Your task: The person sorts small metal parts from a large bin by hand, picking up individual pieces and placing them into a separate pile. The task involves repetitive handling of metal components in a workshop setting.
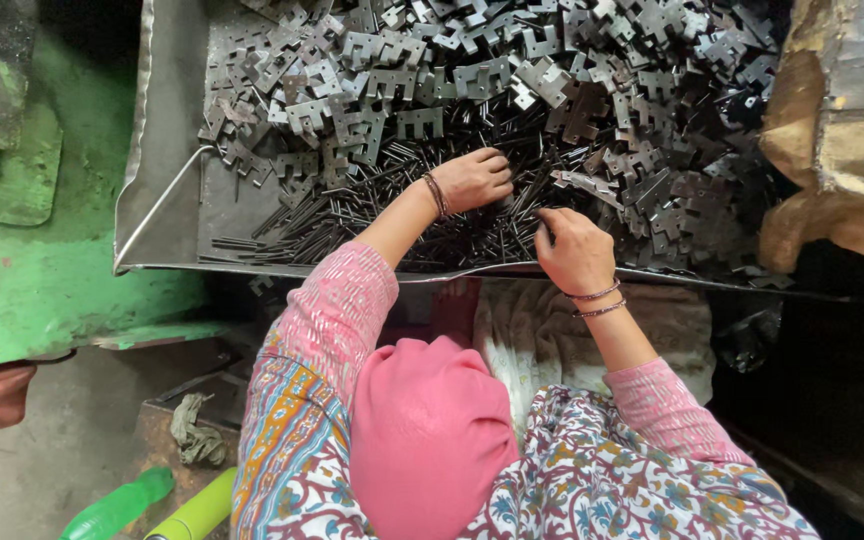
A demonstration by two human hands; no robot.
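Hands first: two of them, both reaching into one big metal tray (167, 150) that stands in front of the person. The left hand (474, 180) lies palm down on a heap of thin dark pins (352, 215), with the fingers curled and pressed into them; whether it pinches any pin I cannot tell. The right hand (574, 250) is near the front edge of the tray, its fingers bent together on the same pins, and it seems to grip a few, but the fingertips are hidden. The two hands are near each other and do not touch.

The pins are too many to count. They are straight, slim and almost black, and they lie crossed in all directions in the front part of the tray, under and between the hands. Behind them and to the right there is a large pile of flat metal plates (472, 75), also too many to count. Each plate is grey, with square notches cut in one edge.

The left wrist carries one dark band, the right wrist two thin bangles (597, 300). Both sleeves are pink.

On the floor at the lower left lie one green bottle (117, 510) and one crumpled rag (195, 432).
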